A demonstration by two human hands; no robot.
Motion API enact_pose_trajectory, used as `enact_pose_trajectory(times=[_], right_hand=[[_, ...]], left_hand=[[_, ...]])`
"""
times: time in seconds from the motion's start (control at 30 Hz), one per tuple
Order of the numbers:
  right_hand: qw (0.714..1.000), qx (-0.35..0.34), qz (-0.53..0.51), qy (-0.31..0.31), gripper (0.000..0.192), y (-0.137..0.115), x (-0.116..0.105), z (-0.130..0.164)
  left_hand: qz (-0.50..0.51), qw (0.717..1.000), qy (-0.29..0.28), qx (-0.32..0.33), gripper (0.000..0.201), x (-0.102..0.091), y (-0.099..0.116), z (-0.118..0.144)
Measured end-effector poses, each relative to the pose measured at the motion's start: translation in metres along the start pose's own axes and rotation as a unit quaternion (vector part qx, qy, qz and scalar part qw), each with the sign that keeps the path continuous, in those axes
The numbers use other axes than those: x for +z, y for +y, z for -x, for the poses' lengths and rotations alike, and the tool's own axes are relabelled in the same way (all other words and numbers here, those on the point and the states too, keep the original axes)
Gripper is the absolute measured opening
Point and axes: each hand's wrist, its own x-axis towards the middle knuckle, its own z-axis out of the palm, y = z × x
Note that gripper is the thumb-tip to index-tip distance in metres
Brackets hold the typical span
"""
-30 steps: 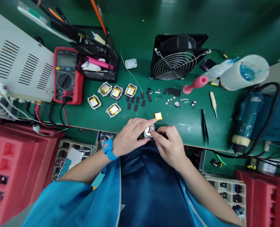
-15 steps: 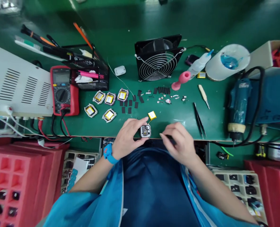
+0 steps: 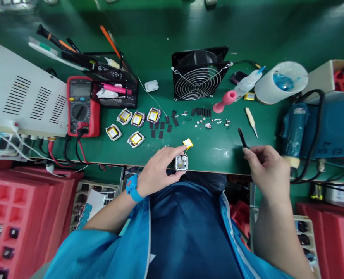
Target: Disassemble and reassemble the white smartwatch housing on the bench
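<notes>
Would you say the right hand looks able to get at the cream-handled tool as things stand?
Probably yes: the cream-handled tool lies near the right hand, with nothing visibly blocking the way, though that hand is pinching the black tweezers, which may hinder grasping it.

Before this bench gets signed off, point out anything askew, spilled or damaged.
Nothing looks spilled or damaged. One yellow battery stands out: it lies outside the watch case in the left hand, while five other cases hold similar ones inside.
</notes>
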Motion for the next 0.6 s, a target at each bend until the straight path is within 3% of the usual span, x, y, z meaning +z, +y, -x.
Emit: enact_pose_trajectory(times=[0.13, 0.23, 0.43, 0.6], right_hand=[[0.966, 0.033, -0.254, -0.025, 0.026, -0.026, 0.018, 0.015], [0.951, -0.017, -0.303, -0.058, 0.021, -0.032, 0.031, 0.026], [0.969, -0.192, -0.141, -0.062, 0.009, -0.024, 0.025, 0.025], [0.949, -0.283, 0.122, -0.061, 0.014, -0.028, -0.001, 0.014]], left_hand=[[-0.009, 1.000, -0.004, 0.015, 0.058, 0.007, -0.002, 0.003], [-0.024, 0.999, 0.005, 0.030, 0.057, 0.012, -0.006, 0.006], [-0.028, 0.999, -0.001, 0.029, 0.056, 0.013, -0.009, 0.004], [-0.022, 1.000, -0.008, 0.015, 0.058, 0.012, -0.009, 0.003]])
